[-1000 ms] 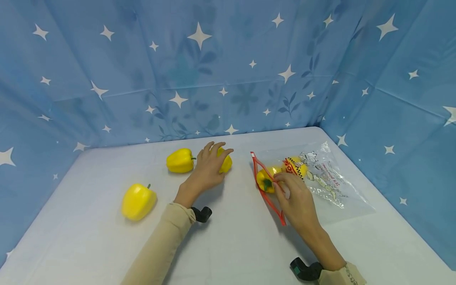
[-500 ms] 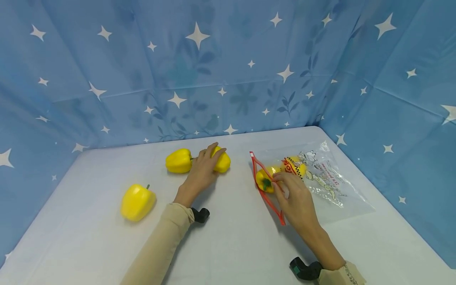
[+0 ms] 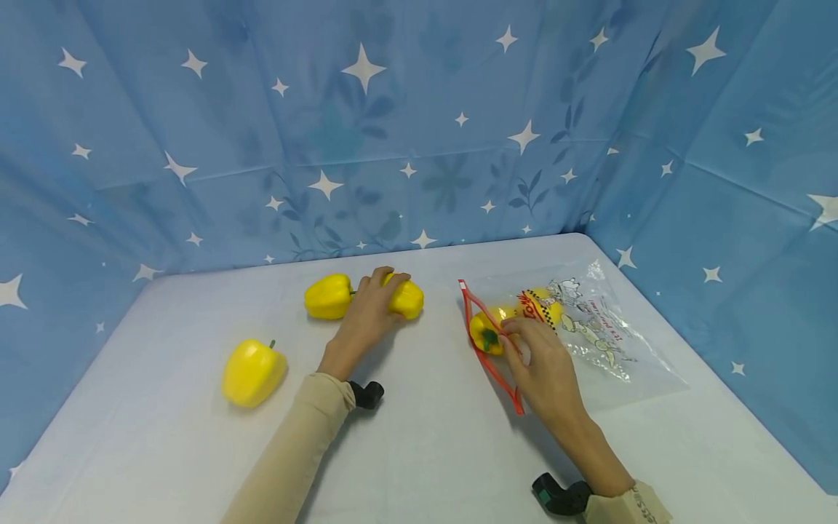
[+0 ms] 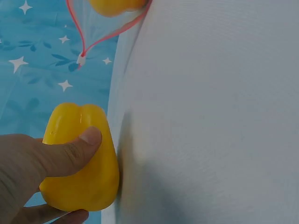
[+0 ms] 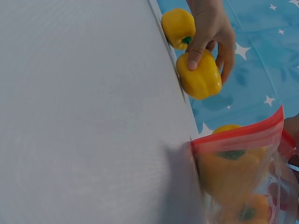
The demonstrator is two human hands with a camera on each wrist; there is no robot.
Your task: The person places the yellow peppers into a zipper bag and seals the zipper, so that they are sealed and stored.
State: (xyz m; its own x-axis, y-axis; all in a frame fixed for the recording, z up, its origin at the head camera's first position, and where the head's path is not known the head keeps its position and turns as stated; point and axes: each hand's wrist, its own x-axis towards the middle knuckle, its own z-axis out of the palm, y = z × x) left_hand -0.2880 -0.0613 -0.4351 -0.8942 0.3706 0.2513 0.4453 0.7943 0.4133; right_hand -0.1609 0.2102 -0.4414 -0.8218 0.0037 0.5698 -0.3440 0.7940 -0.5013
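Observation:
My left hand (image 3: 366, 313) grips a yellow bell pepper (image 3: 408, 299) near the back of the table. In the left wrist view the thumb lies across the side of this pepper (image 4: 93, 184), with fingers around the far side. My right hand (image 3: 545, 367) pinches the red zip edge (image 3: 496, 372) of a clear plastic zip bag (image 3: 644, 382), whose mouth gapes toward the left. Inside the bag lie yellow peppers, one with its green stem end (image 3: 483, 331) at the opening. The right wrist view shows the bag's red edge (image 5: 243, 130) held up over the peppers.
A second yellow pepper (image 3: 329, 297) lies just left of my left hand, stem toward it. Another pepper (image 3: 254, 372) sits nearer on the left side of the white table (image 3: 164, 451). A blue star-patterned curtain (image 3: 419, 131) hangs behind and at the sides.
My left hand has lowered from over the pepper and closed on it, with the pepper shifting very slightly left. My right hand stays on the bag's edge.

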